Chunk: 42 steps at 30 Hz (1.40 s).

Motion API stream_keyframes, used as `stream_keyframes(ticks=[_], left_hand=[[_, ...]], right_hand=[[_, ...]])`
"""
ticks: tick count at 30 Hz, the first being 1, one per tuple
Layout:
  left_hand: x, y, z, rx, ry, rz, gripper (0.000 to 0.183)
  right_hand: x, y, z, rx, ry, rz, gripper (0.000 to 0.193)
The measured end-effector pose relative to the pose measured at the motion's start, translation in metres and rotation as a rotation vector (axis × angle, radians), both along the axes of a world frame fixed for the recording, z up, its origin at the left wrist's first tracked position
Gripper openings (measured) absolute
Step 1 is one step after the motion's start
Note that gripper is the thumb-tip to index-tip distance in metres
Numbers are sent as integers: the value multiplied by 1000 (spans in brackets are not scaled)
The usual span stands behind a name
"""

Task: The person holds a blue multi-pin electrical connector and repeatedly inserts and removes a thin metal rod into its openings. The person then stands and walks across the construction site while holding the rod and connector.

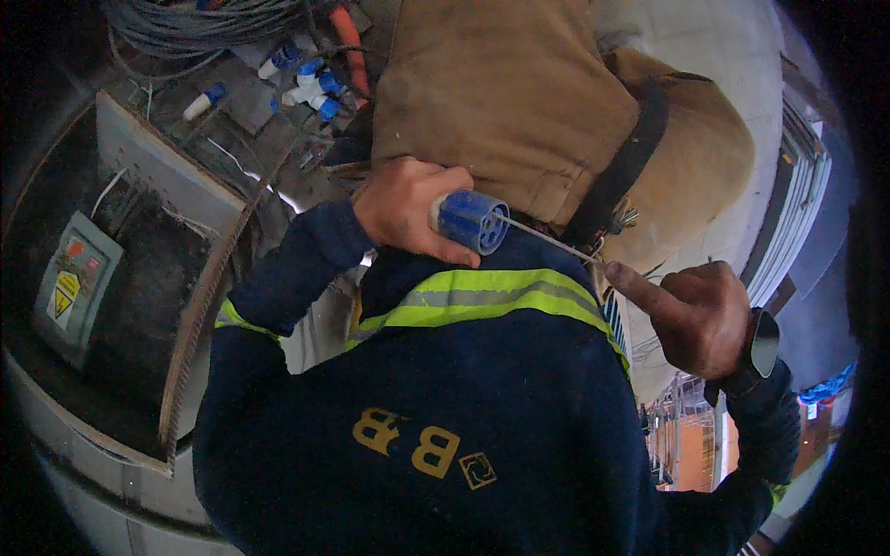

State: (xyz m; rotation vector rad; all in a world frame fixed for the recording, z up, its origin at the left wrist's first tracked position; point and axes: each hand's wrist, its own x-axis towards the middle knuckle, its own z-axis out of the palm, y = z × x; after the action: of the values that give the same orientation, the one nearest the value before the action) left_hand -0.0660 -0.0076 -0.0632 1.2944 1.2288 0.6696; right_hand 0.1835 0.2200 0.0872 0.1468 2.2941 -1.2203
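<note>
My left hand (413, 208) is closed around a blue round industrial connector (475, 222), its face with several holes turned to the right. From that face a thin metal shaft, like a slim screwdriver (547, 238), runs to my right hand (700, 315). The index finger of that hand reaches to the shaft's near end, with the other fingers curled; any handle is hidden. Both hands are in front of my waist, over the navy jacket (501, 371) with its yellow reflective band. A dark watch (763, 343) is on my right wrist.
Brown work trousers (501, 102) and a dark strap (630, 153) lie beyond my hands. At the far left are coiled cable (204, 28) and several blue-and-white connectors (315, 88). An open box (171, 157) with a grey electrical enclosure (79, 287) stands at left.
</note>
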Motion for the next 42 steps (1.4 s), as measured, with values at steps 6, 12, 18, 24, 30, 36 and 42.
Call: stream_keyframes(ticks=[6, 12, 18, 24, 30, 36, 42], left_hand=[[-11, 4, 1, -78, -95, -49, 59], [-22, 19, 0, -253, -205, -199, 59], [-23, 16, -3, -275, -221, -204, 60], [0, 0, 9, -46, 14, -11, 59], [4, -6, 4, 129, 58, 35, 61], [3, -6, 7, 203, 62, 57, 64], [14, -13, 11, 227, 182, 63, 70]], right_hand=[[-9, 5, -2, -17, 31, 53, 68], [-24, 11, 9, 295, 202, 312, 58], [-23, 8, 9, -8, -113, -30, 42], [-22, 15, 6, -520, -571, -535, 35], [-20, 12, 18, 1, -193, 59, 41], [-33, 21, 28, -62, -131, 88, 55], [-16, 15, 29, -595, -472, -611, 31]])
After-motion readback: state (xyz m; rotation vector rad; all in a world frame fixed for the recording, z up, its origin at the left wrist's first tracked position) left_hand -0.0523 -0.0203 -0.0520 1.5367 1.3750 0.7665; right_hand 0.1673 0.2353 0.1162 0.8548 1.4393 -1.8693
